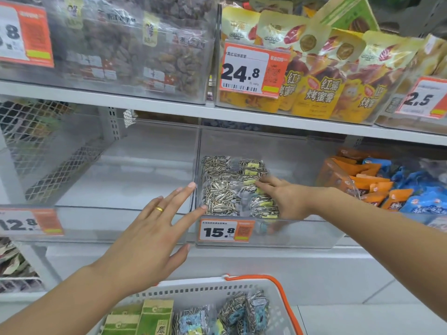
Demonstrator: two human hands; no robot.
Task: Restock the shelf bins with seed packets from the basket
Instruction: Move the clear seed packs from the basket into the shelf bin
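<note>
Both hands reach at the bin (266, 234): left hand (154, 228) spread, empty, at its left wall; right hand (285, 197) inside, fingers flat on the packets (232, 189), grip unclear. Pushing sideways could topple the stack. More wait in the basket (285, 293) below the bin.

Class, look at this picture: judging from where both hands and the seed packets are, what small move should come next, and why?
Probably draw the right hand out of the middle bin and reach down to the basket. Its fingers lie flat on the seed packets already in the bin, the left hand is open and holds nothing, and more packets wait in the basket.
</note>
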